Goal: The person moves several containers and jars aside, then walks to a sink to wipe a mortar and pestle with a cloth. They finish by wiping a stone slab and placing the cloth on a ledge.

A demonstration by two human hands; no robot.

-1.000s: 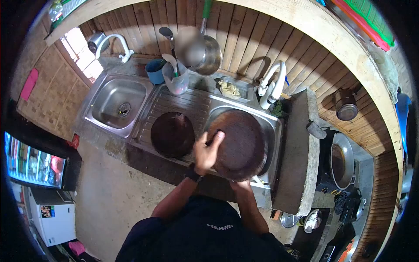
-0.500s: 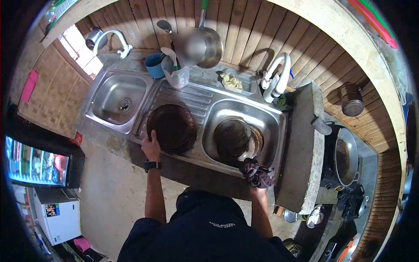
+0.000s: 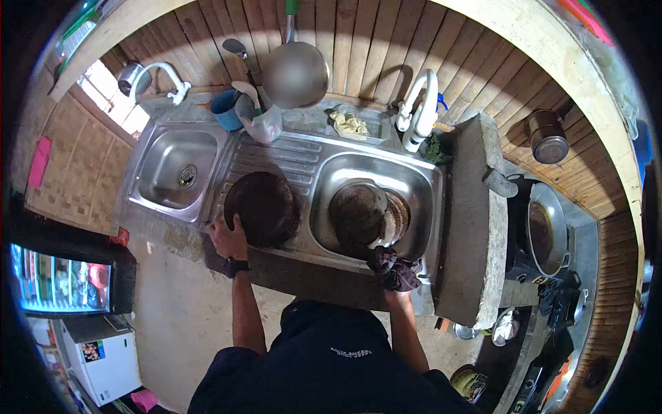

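A dark, round, blackened pan (image 3: pixel 261 207) rests on the ribbed drainboard. At its near left rim is my left hand (image 3: pixel 229 241), the thumb by the rim and the fingers spread out to the left. My right hand (image 3: pixel 398 295) is closed on a crumpled dark purple patterned cloth (image 3: pixel 396 269) at the front edge of the right sink basin (image 3: pixel 424 179). Inside that basin sits a sooty round pan (image 3: pixel 358 209), overlapping a second blackened round piece (image 3: pixel 396 219). The cloth hides my right fingers and whatever lies under it.
A second basin (image 3: pixel 155 190) lies left. Behind stand a blue mug (image 3: pixel 225 110), a clear plastic container (image 3: pixel 263 126) and a white faucet (image 3: pixel 422 110). A concrete divider (image 3: pixel 472 228) borders the right side, with a wok (image 3: pixel 547 228) on a stove beyond.
The view has shifted slightly. My left hand's fingers have spread away from the drainboard pan's rim. My right hand with the cloth has moved slightly left along the sink's front edge.
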